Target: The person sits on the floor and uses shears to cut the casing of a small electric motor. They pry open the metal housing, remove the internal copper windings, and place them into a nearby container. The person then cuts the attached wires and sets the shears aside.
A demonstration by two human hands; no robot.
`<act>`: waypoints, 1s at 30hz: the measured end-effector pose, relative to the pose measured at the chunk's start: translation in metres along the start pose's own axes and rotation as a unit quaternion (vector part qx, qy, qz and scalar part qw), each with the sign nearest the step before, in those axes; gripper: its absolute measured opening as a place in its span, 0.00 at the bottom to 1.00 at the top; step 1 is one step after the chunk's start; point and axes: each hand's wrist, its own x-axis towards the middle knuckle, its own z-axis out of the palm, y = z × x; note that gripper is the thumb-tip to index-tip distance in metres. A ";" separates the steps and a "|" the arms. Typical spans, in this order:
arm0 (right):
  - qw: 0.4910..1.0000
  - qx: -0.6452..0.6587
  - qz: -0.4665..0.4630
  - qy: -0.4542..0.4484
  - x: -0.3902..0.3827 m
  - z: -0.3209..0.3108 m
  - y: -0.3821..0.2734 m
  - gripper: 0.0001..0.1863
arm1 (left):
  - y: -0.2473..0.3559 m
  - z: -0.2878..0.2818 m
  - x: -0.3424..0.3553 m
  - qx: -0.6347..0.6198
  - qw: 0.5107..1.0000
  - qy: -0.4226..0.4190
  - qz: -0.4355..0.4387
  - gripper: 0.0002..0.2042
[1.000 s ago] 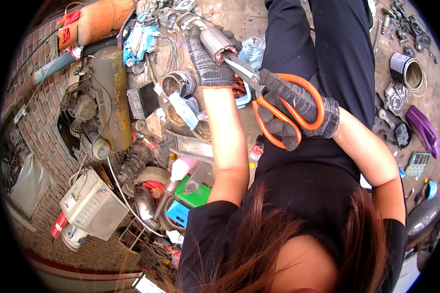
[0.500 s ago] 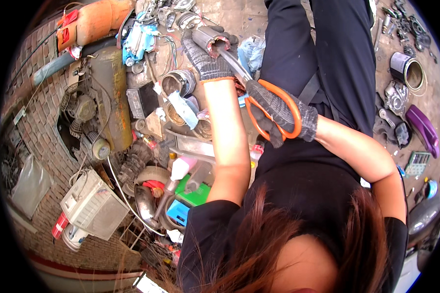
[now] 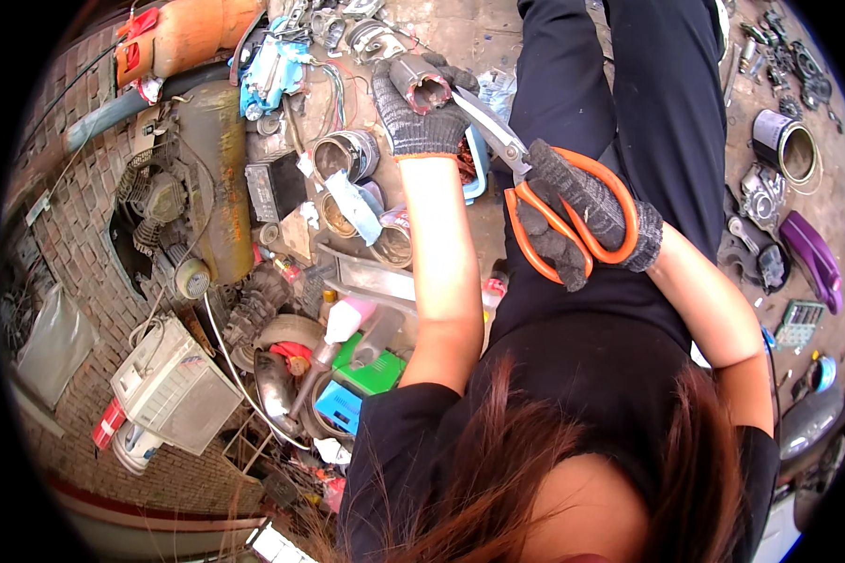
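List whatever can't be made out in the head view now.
All in the head view:
Metal cylinder: far end, facing away, hidden by its own body.
Blue basket: left side, behind the left hand and forearm.
Scissors: whether the tips touch the cylinder, too small to tell.
Trousers: leg ends, cut off by the top edge.

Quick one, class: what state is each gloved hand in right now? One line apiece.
Left hand: closed around a hollow metal cylinder.
Right hand: closed, holding orange-handled scissors.
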 end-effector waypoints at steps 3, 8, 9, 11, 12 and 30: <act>0.998 0.025 0.020 0.054 -0.002 0.011 -0.002 0.19 | -0.001 -0.007 0.001 0.002 1.000 -0.008 0.004 0.24; 0.997 0.011 0.032 0.075 -0.002 0.020 -0.001 0.23 | 0.004 -0.015 0.003 0.010 1.000 -0.017 0.008 0.23; 0.998 0.008 0.043 0.049 0.001 0.016 -0.001 0.23 | 0.004 -0.017 0.006 0.013 1.000 -0.020 0.008 0.22; 0.997 0.020 0.060 0.035 0.003 0.010 0.000 0.24 | 0.004 -0.019 0.009 0.017 1.000 -0.019 0.009 0.22; 0.996 0.033 0.067 0.047 0.003 0.008 0.000 0.25 | 0.004 -0.019 0.009 0.017 1.000 -0.017 0.010 0.22; 0.988 -0.061 0.128 -0.052 0.016 0.001 -0.032 0.18 | 0.008 0.049 -0.008 0.164 0.976 0.144 -0.019 0.19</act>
